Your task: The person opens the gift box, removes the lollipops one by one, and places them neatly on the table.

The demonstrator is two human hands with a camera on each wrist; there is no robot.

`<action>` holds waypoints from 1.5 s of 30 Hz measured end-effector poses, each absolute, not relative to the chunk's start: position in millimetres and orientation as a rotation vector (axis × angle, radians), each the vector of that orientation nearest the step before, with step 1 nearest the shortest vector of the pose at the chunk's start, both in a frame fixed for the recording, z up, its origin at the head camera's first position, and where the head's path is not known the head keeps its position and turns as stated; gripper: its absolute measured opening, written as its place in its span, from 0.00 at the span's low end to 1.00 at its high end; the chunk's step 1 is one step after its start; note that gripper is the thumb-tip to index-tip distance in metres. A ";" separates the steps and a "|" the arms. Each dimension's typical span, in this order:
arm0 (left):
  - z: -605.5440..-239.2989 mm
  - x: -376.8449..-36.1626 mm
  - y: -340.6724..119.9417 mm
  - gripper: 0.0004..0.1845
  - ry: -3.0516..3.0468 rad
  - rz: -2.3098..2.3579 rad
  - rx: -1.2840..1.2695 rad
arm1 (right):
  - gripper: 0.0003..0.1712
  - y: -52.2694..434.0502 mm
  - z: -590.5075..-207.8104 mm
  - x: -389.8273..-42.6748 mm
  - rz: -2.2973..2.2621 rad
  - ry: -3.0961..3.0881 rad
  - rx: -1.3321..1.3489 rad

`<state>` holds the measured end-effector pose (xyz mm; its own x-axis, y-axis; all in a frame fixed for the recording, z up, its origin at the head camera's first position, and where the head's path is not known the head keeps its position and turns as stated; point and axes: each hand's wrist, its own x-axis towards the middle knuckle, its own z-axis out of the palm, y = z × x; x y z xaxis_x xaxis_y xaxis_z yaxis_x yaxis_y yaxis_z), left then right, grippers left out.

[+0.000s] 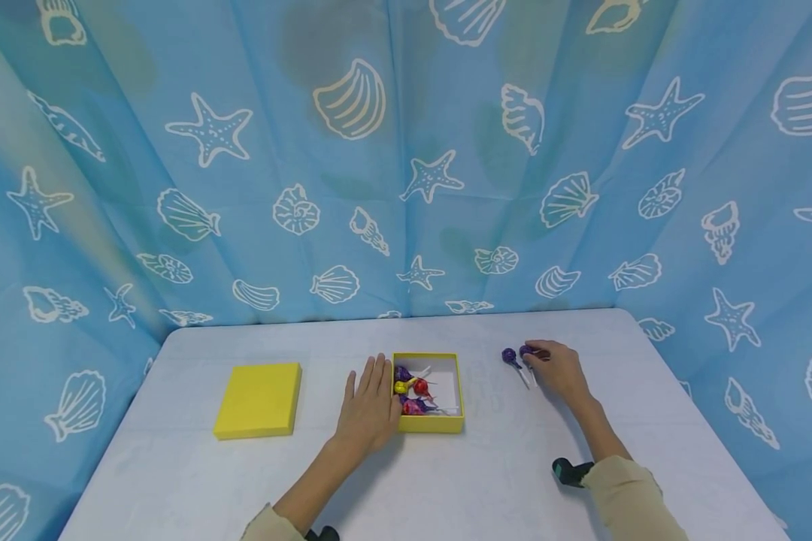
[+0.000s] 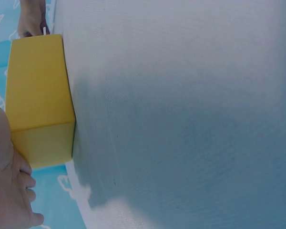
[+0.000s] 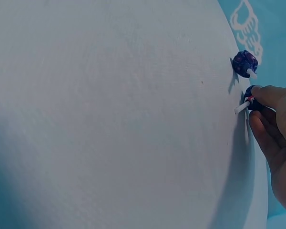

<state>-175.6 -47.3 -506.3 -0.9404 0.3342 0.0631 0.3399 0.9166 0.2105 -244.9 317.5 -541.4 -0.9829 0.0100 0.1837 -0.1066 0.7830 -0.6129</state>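
We look down on a white table (image 1: 243, 481) backed by a blue curtain (image 1: 406, 188) printed with shells and starfish. Near the table's middle sits an open yellow box (image 1: 428, 424) holding several wrapped lollipops (image 1: 413, 391) in purple, yellow, red and pink. Our left hand (image 1: 371, 409) lies flat with straight fingers, palm down, touching the box's outer wall at its 9 o'clock side and holding nothing. Well apart at 9 o'clock from the box lies a flat yellow lid (image 1: 259, 400), with bare tabletop between. At 3 o'clock from the box, our right hand (image 1: 556, 370) curls its fingertips onto a purple lollipop (image 1: 526, 351) lying on the table; the fingers cover most of it, and the wrist view shows its white stick poking out beside the fingertips. A second purple lollipop (image 1: 509, 355) lies just beside it at its 9 o'clock, untouched, between the hand and the box. Nothing stands between that candy and the box.
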 end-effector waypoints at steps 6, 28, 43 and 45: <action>-506.9 -175.9 -47.3 0.34 -3.045 -0.338 -0.537 | 0.20 312.9 -541.3 -246.1 0.980 -2.792 0.091; -506.6 -176.1 -46.8 0.34 -3.049 -0.353 -0.540 | 0.21 312.1 -538.2 -243.8 1.030 -2.796 0.085; -506.2 -175.2 -48.1 0.33 -3.038 -0.368 -0.562 | 0.22 313.4 -538.4 -239.9 1.083 -2.795 0.043; -506.8 -175.0 -47.7 0.33 -3.033 -0.371 -0.561 | 0.22 313.4 -537.9 -239.5 1.084 -2.789 0.043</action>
